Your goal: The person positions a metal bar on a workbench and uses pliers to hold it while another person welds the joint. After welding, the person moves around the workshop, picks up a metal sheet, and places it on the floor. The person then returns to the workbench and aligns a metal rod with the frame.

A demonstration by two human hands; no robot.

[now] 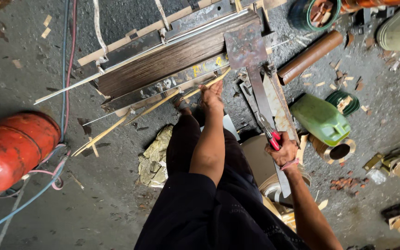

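Observation:
My left hand (211, 95) reaches forward and pinches a thin pale strip (158, 104) that runs slantwise along a grey metal bar (172, 84). Behind the bar lies a long dark wood-grain panel (163, 60), clamped between metal rails. My right hand (282, 150) is lower right and grips a red-handled cutting tool (268, 132), whose jaws point up along a long rusty metal blade (258, 92). A rusty square plate (245, 46) sits on the panel's right end. My dark-trousered leg lies under both arms.
A red gas cylinder (15, 148) with hoses (65, 69) lies at left. A green plastic jug (320, 118), a brown pipe (309, 55) and rolls of band (339, 150) crowd the right. Crumpled paper (156, 159) and wood scraps lie on the concrete floor.

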